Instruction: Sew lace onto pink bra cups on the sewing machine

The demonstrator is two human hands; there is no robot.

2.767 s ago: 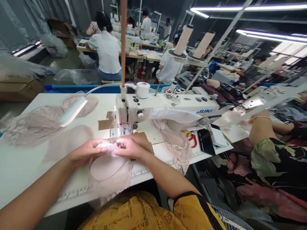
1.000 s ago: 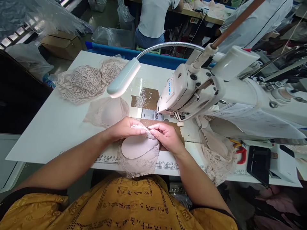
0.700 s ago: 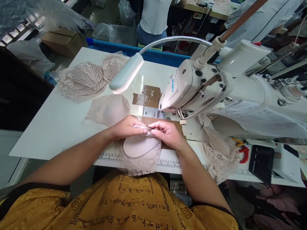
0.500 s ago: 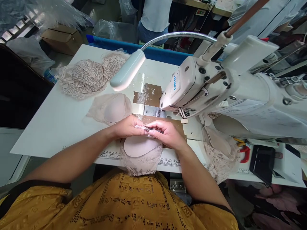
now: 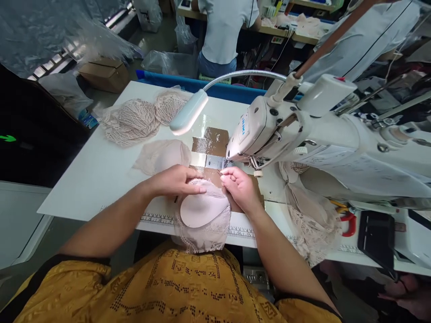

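A pale pink bra cup with lace edging (image 5: pixel 204 211) lies at the front edge of the table, its smooth inner side up. My left hand (image 5: pixel 177 181) holds the cup's upper left edge, with the thumb on top of the fabric. My right hand (image 5: pixel 238 185) is closed in a pinch at the cup's upper right. From its fingertips a thin dark tool tip (image 5: pixel 218 172) sticks out; its kind is mostly hidden. Just beyond both hands is the sewing machine (image 5: pixel 249 130), its needle area above the metal plate (image 5: pixel 214 162).
Another padded cup (image 5: pixel 164 154) and bunched lace pieces (image 5: pixel 133 121) lie on the left. A lamp (image 5: pixel 190 112) hangs over the table (image 5: pixel 87 179). More lace cups (image 5: pixel 313 220), red-handled scissors (image 5: pixel 349 224) and a dark tray-like object (image 5: pixel 376 237) are on the right. A co-worker (image 5: pixel 218 33) sits beyond.
My hands have moved apart: the right has drawn away from the left with the tool, and the left now lies over the cup's edge. The head view has shifted slightly.
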